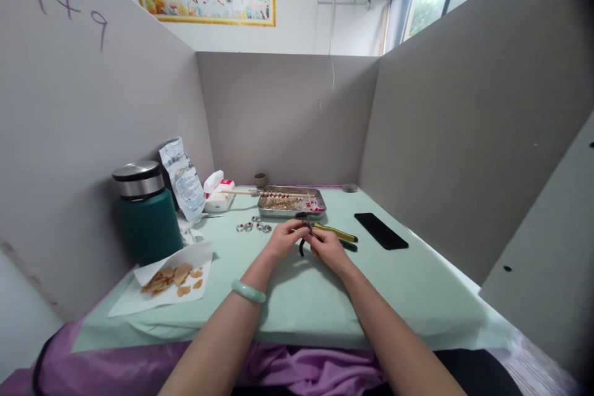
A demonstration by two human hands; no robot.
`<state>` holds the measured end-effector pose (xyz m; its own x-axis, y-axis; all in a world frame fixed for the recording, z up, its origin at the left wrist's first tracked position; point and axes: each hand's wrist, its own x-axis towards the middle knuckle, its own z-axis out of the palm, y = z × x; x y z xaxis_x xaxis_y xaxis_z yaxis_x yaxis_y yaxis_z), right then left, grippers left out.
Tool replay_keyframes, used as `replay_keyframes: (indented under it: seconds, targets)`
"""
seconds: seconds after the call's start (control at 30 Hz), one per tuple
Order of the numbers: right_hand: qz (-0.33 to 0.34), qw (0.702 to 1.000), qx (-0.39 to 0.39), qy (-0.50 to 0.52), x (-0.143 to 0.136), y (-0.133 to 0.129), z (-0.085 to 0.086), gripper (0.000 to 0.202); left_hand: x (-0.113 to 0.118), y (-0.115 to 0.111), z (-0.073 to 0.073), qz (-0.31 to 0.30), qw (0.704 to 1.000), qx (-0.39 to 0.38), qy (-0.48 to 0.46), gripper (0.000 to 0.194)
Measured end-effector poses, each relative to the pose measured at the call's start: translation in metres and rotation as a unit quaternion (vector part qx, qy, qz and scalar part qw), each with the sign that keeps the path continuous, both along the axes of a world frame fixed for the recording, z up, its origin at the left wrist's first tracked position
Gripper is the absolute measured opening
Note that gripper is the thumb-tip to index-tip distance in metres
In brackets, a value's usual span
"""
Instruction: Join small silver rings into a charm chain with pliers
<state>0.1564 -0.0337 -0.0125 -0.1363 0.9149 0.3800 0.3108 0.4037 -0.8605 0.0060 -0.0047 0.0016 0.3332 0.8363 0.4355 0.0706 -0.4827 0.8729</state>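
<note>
My left hand (284,239) and my right hand (328,247) meet over the middle of the table, fingertips pinched close together. Between them is a small red beaded piece (308,230), mostly hidden by the fingers. A black curved strip (301,248) shows just below the fingertips; what it belongs to is unclear. Pliers with yellow-black handles (342,234) lie behind my right hand, and a dark green handle (349,246) shows beside them. Several small silver rings with red beads (254,226) lie left of my hands.
Behind my hands stands a metal tray (292,215) of small beads, with a beaded stick (245,192) across it. A black phone (380,231) lies right. At left are a green flask (151,223), a tissue pack (219,199), a pouch (183,176) and chips on paper (127,305). Partitions enclose the table.
</note>
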Motion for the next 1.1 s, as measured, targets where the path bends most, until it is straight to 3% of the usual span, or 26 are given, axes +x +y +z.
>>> replay_keyframes:
  seconds: [0.43, 0.6, 0.8, 1.1]
  targets:
    - [-0.134, 0.97, 0.152, -0.135, 0.001, 0.004, -0.012, 0.023, 0.004, -0.003, -0.003, 0.008, 0.999, 0.043, 0.018, 0.019]
    - [-0.081, 0.986, 0.118, -0.086, 0.001, 0.007, -0.01, 0.029, 0.002, 0.001, -0.002, 0.036, 0.998, 0.053, -0.005, 0.021]
    - [-0.031, 0.992, 0.1, -0.076, 0.001, 0.014, -0.013, 0.034, -0.001, -0.002, 0.002, -0.007, 1.0, 0.01, -0.026, 0.032]
    - [-0.045, 0.986, 0.117, -0.113, 0.002, 0.006, -0.012, 0.03, 0.0, -0.005, 0.004, -0.036, 0.999, -0.007, -0.018, 0.038]
